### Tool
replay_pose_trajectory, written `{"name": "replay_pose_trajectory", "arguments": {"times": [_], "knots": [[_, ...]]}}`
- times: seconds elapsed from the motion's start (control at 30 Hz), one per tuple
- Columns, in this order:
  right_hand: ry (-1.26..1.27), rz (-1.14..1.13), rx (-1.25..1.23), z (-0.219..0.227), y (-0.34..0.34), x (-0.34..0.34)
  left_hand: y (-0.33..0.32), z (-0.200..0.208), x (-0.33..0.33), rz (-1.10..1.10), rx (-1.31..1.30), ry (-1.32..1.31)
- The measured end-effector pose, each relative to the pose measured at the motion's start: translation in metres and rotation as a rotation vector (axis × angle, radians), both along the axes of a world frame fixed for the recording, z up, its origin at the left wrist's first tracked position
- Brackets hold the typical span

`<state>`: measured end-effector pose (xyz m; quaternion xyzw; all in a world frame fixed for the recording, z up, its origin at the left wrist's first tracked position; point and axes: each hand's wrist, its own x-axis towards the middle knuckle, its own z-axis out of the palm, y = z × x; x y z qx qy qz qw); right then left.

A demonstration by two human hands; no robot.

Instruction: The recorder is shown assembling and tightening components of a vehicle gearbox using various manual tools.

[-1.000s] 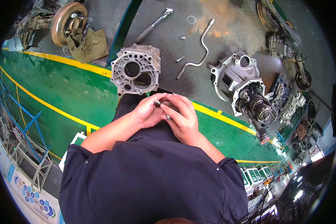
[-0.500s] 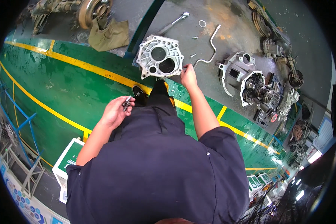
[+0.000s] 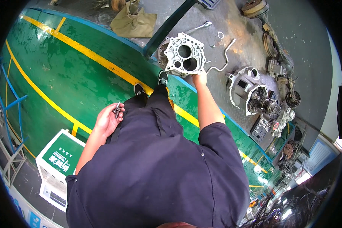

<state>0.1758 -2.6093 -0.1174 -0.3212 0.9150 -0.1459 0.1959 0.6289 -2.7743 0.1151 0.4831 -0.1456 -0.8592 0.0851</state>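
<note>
2 bolts (image 3: 208, 61): between housing (image 3: 179, 59) and curved bar (image 3: 227, 57) | gear assembly (image 3: 263, 102): farther right

right hand (image 3: 200, 79) partly hidden by housing (image 3: 181, 59), parts (image 3: 117, 110) in left hand (image 3: 107, 121) indistinct, blue object (image 3: 209, 3) cropped at top

Item one: gearbox housing half (image 3: 181, 59), cast metal, pale silver-grey, ribbed; flange pierced by bolt holes; two large round openings and one smaller. Perforated face towards the viewer, at the near edge of the tabletop (image 3: 216, 93); lower right edge meets the right grip (image 3: 200, 78).

Item two: small metal parts (image 3: 117, 110), silver and dark, count unclear, held in the curled left grip (image 3: 108, 119).
</note>
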Motion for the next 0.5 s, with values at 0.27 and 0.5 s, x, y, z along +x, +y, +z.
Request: {"name": "replay_pose_trajectory", "arguments": {"times": [0.27,0.5], "knots": [[-0.021,0.033,-0.070,0.008,0.003,-0.008,-0.002,-0.001,-0.020,-0.056,0.004,0.030],[-0.124,-0.275,-0.256,0.014,0.009,0.007,0.005,-0.001,-0.030,-0.094,0.028,0.016]]}}
